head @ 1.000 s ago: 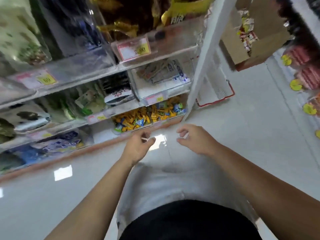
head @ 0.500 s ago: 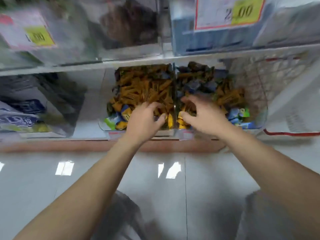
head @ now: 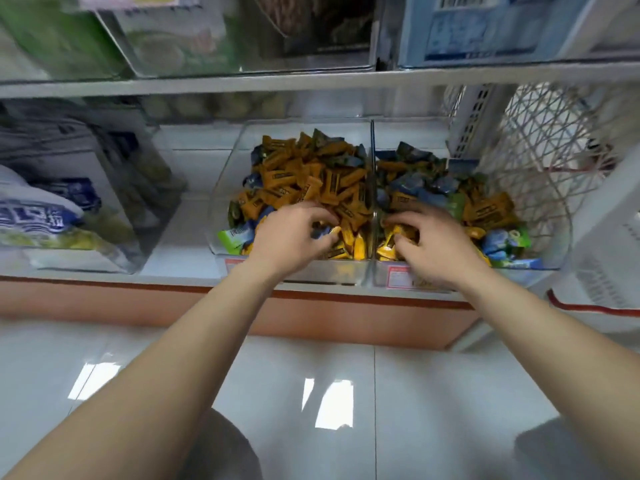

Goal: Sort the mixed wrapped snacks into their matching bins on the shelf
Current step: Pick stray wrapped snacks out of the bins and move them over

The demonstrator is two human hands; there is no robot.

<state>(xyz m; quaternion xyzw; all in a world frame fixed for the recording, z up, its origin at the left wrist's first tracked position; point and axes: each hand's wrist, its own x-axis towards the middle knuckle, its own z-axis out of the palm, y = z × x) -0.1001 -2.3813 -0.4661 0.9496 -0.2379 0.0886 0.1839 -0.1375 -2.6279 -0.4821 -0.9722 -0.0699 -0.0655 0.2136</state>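
Step in hand: picking strays out of mixed piles. The left bin (head: 221,209) holds mostly orange snacks (head: 311,178). The left hand (head: 291,237) reaches in, fingers curled, pinching a blue snack (head: 320,233). The right bin (head: 559,237) is mixed. The right hand (head: 433,247) digs in, fingers curled; grasp not discernible. Next move, judged: lift strays across the divider (head: 372,161).

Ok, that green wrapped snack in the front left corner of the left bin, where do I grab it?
Pinch the green wrapped snack by its free left end, coming from above and slightly from the front. It seems to lie flat on the pile against the left bin wall. The bin's top is open, and other wrappers crowd its right end.
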